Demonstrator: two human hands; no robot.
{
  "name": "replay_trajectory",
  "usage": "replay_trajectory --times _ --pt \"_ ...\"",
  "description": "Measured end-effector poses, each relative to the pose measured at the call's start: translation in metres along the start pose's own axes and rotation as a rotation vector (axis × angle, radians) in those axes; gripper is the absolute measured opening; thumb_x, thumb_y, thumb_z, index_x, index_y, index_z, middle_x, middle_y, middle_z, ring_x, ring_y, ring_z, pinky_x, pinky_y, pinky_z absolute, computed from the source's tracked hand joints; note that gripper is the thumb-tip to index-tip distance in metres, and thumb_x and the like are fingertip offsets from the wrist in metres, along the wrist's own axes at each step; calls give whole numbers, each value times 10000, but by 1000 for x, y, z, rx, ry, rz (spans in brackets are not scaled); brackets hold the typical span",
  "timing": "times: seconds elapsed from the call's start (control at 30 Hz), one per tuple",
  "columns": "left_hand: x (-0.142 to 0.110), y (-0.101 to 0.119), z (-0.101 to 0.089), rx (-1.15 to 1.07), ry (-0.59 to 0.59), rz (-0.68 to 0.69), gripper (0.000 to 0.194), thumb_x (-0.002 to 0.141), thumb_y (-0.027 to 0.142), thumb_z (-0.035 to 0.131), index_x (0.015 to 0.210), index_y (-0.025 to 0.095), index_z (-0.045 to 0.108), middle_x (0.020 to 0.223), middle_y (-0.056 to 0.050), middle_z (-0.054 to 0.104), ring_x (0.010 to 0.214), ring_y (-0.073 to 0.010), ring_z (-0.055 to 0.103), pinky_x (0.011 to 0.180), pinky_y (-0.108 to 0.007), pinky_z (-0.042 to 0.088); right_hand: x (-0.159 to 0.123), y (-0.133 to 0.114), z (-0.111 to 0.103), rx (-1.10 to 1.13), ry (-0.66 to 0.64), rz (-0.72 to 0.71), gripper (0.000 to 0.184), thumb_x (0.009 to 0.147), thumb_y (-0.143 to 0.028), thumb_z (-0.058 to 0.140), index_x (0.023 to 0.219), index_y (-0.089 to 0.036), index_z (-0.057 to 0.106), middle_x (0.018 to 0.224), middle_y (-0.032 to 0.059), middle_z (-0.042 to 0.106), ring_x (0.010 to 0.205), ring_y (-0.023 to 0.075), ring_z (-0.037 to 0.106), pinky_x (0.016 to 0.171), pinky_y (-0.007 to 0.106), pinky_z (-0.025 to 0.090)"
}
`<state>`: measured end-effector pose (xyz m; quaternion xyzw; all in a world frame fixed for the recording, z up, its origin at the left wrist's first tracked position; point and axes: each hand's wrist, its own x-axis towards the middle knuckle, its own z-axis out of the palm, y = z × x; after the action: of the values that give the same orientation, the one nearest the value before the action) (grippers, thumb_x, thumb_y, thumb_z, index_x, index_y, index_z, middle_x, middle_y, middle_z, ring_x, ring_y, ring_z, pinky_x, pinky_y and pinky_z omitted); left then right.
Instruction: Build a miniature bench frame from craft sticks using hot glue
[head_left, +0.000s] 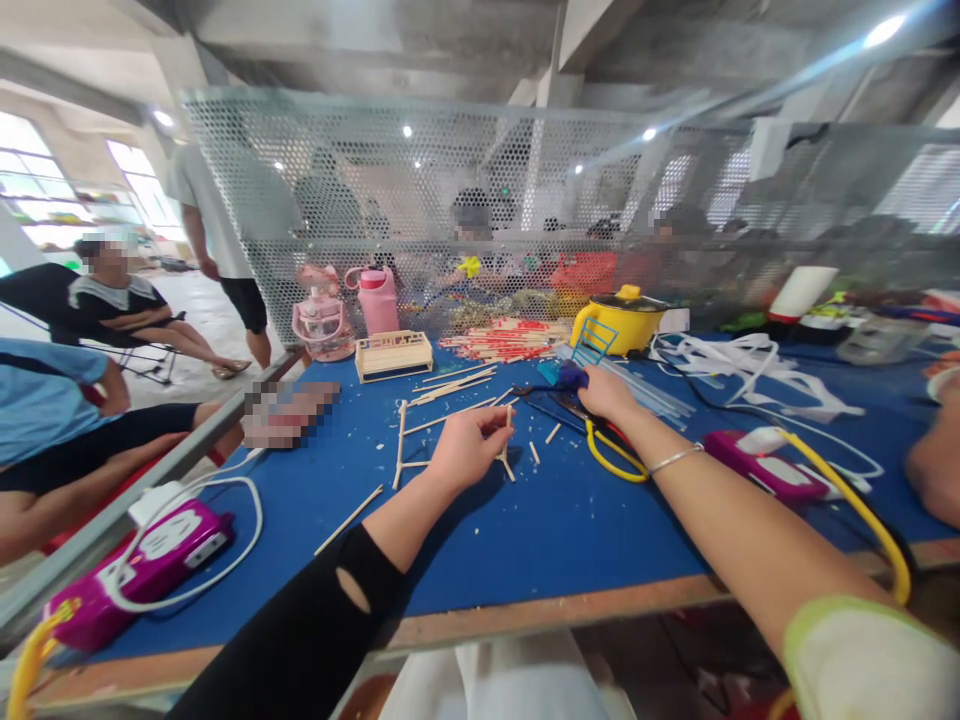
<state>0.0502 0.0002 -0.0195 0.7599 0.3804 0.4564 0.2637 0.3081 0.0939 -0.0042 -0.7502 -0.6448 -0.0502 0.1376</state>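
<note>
My left hand (472,445) is closed, its thumb and fingers pinching a small frame of thin wooden sticks (508,465) that stands upright on the blue table. To its left a wooden stick frame (403,445) lies flat; my hand hides where its crossbars end. My right hand (606,395) is closed around a dark blue tool (574,376), mostly hidden, that looks like a glue gun. Beside it is a teal wire rack (595,342). Scissors with yellow handles (616,458) lie below that hand. Short stick offcuts (534,453) lie between my hands.
Red-tipped sticks (506,340) are piled at the back, near a small wooden tray (394,355) and a yellow pot (619,320). Clear glue sticks (652,390) and white straps (750,365) lie right. Purple power strips (142,570) with cords flank me. A mesh screen (420,180) stands behind.
</note>
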Motion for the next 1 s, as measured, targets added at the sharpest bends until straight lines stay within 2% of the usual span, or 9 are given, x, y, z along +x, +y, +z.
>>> replay_trajectory --times 0.1,0.17,0.3,0.37,0.5,0.6,1.0 --pt "0 -1 0 -7 2 -7 161 776 234 561 839 170 695 738 -13 691 654 -128 604 639 -216 463 -14 -6 -16 41 64 -14 379 849 -385 460 1079 -119 604 1022 178 665 952 297 618 754 348 458" --pt "0 -2 1 -20 5 -14 178 774 236 565 871 169 699 763 -19 701 665 -131 613 642 -218 465 -33 -11 -30 100 115 -59 403 858 -439 441 1092 -153 604 1006 140 676 930 278 626 744 333 462" --pt "0 -5 2 -40 3 -18 214 781 246 562 921 164 701 791 -22 709 656 -129 613 637 -220 460 -92 -19 -50 384 291 -295 311 825 -402 514 984 -167 639 886 91 694 821 253 639 701 326 479" --pt "0 -7 2 -39 -2 -5 223 783 254 562 928 158 701 784 -22 708 654 -131 608 640 -223 457 -125 -22 -51 471 288 -379 323 831 -378 522 1067 -176 611 884 74 695 794 237 646 697 321 494" --pt "-1 -8 2 -23 -8 34 215 793 255 552 900 148 705 761 -16 696 636 -122 583 638 -217 439 -171 -25 -43 532 328 -460 362 845 -324 526 1191 -217 536 1088 76 657 946 224 637 818 307 493" --pt "-1 -7 1 4 -24 45 203 800 256 540 856 151 705 743 -4 683 602 -107 550 604 -207 413 -183 -27 -36 521 345 -503 357 848 -292 528 1200 -231 524 1114 79 645 968 217 634 852 310 490" --pt "-1 -2 -1 7 -44 41 217 802 239 535 882 143 713 698 6 650 625 -108 527 607 -194 398 -183 -28 -30 448 400 -610 369 848 -230 534 1213 -205 484 1114 80 640 987 193 627 844 290 492"
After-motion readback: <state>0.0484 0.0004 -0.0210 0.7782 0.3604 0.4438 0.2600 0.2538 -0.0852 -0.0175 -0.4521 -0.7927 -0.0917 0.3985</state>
